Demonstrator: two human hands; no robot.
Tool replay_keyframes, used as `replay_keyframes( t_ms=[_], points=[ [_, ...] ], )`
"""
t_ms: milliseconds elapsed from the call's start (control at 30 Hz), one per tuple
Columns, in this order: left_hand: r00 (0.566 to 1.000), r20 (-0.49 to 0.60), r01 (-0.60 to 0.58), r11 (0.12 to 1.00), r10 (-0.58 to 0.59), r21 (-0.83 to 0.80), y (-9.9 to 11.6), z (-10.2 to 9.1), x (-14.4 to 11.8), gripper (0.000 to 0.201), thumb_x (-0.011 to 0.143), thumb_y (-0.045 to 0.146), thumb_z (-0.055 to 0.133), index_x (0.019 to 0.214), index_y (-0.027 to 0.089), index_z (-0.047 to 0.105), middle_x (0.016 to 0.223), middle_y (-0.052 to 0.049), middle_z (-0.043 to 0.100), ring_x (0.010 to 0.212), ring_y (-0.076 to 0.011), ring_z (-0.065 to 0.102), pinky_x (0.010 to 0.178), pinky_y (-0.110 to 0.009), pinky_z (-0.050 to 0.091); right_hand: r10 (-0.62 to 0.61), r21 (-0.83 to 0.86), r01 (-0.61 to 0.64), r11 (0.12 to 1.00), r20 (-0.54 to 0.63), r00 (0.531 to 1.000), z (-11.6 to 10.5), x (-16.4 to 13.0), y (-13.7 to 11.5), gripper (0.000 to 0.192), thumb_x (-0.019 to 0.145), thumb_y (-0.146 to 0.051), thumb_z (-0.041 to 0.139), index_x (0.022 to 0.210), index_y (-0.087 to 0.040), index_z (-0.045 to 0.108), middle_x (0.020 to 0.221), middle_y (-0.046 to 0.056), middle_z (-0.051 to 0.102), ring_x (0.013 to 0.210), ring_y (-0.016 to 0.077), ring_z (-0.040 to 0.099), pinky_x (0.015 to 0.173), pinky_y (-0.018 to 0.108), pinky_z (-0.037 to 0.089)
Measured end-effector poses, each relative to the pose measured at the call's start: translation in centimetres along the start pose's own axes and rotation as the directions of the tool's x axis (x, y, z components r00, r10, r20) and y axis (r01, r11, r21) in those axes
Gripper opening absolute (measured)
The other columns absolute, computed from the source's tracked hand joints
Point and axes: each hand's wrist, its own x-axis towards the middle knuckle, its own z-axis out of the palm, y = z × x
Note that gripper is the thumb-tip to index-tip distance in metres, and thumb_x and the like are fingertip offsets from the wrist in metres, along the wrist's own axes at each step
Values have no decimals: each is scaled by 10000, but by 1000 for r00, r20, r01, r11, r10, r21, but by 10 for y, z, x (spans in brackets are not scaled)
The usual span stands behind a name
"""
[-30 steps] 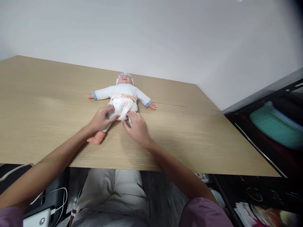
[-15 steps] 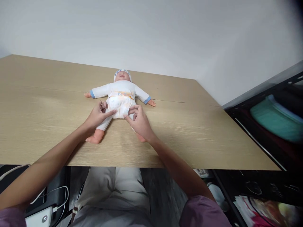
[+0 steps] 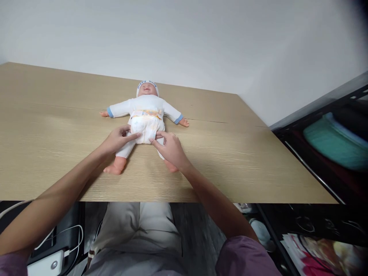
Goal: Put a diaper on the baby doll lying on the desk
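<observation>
A baby doll [image 3: 147,107] in a white top with blue cuffs and a white cap lies on its back on the wooden table [image 3: 57,126], arms spread. It wears a white diaper [image 3: 146,126]. My left hand [image 3: 117,138] pinches the diaper's left leg edge, with its index finger lying along the edge. On the other side my right hand [image 3: 169,147] pinches the right leg edge and covers the doll's right leg. One bare foot [image 3: 112,168] of the doll shows below my left hand.
The table's front edge runs just above my lap. A dark shelf [image 3: 322,161] with a teal bundle [image 3: 336,145] stands to the right. Cables and a white charger [image 3: 48,260] lie on the floor at the lower left.
Both hands have shifted from the diaper's crotch out to its leg edges. The doll's legs now lie lower and straighter on the table.
</observation>
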Motion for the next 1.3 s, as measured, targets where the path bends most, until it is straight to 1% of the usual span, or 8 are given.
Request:
replay_keyframes(
  t_ms=[133, 233, 500, 700, 833, 1000, 1200, 1300],
  points=[
    [997, 32, 81, 970, -76, -230, -4, 2, 2, 667, 796, 635, 969, 1285, 200, 836, 1281, -121, 845, 1187, -347, 767, 996, -434, 590, -16, 19, 16, 1000, -27, 1000, 5, 2, 2, 181, 1017, -425, 803, 968, -254, 771, 1060, 45, 846, 1054, 281, 717, 1006, 423, 511],
    [991, 67, 129, 928, -112, -349, -5, 3, 1, 711, 793, 597, 1000, 1359, 206, 821, 1384, -138, 830, 1249, -360, 778, 1048, -448, 604, 23, 89, -18, 996, -49, 999, 9, 4, 6, 237, 993, -478, 792, 919, -259, 741, 976, 31, 813, 1019, 275, 696, 956, 401, 511],
    [994, 54, 113, 909, -100, -400, -4, 1, 1, 617, 819, 559, 1009, 1305, 216, 843, 1377, -127, 841, 1282, -365, 781, 1091, -461, 617, 114, 256, -80, 963, -120, 986, 16, 4, 10, 403, 966, -650, 740, 881, -264, 663, 868, 13, 712, 920, 247, 659, 804, 352, 481],
    [998, 1, 57, 927, -61, -370, -11, 4, 4, 617, 800, 551, 1018, 1265, 209, 800, 1308, -115, 838, 1208, -318, 794, 1035, -425, 639, 94, 212, -57, 976, -167, 982, 19, 1, 9, 317, 1020, -582, 725, 1023, -265, 705, 963, 38, 781, 969, 263, 677, 846, 370, 515],
    [997, -53, 27, 926, -50, -376, -12, 7, 2, 625, 773, 571, 1026, 1217, 209, 779, 1219, -103, 839, 1156, -295, 791, 1001, -407, 633, 51, 96, -31, 995, -210, 976, 19, -2, 8, 239, 1037, -499, 744, 1033, -261, 722, 1008, 60, 786, 1077, 297, 671, 1002, 429, 529],
    [989, -144, -17, 960, -24, -278, -10, 11, -4, 646, 768, 609, 1013, 1204, 184, 794, 1174, -115, 848, 1060, -279, 784, 921, -388, 599, 35, -39, -45, 998, -240, 970, 19, -1, 8, 198, 1004, -432, 813, 1066, -248, 776, 1277, 125, 726, 1262, 337, 622, 1195, 518, 480],
    [908, -411, -105, 994, 79, -42, -13, 15, -15, 526, 894, 673, 879, 1123, 203, 826, 1111, -105, 855, 975, -271, 752, 893, -391, 556, 14, -1, -15, 1000, -163, 987, 1, -1, 22, 249, 1016, -464, 789, 1165, -271, 842, 1247, 115, 728, 1259, 323, 656, 1190, 509, 503],
    [868, -480, -99, 992, 127, 84, -18, 7, -14, 470, 1028, 675, 698, 1122, 223, 784, 1123, -92, 829, 903, -259, 693, 871, -398, 522, 19, 26, -13, 1000, -249, 968, -17, -1, 43, 405, 1034, -532, 727, 1316, -252, 805, 1256, 124, 746, 1152, 303, 667, 1099, 485, 547]
  ],
)
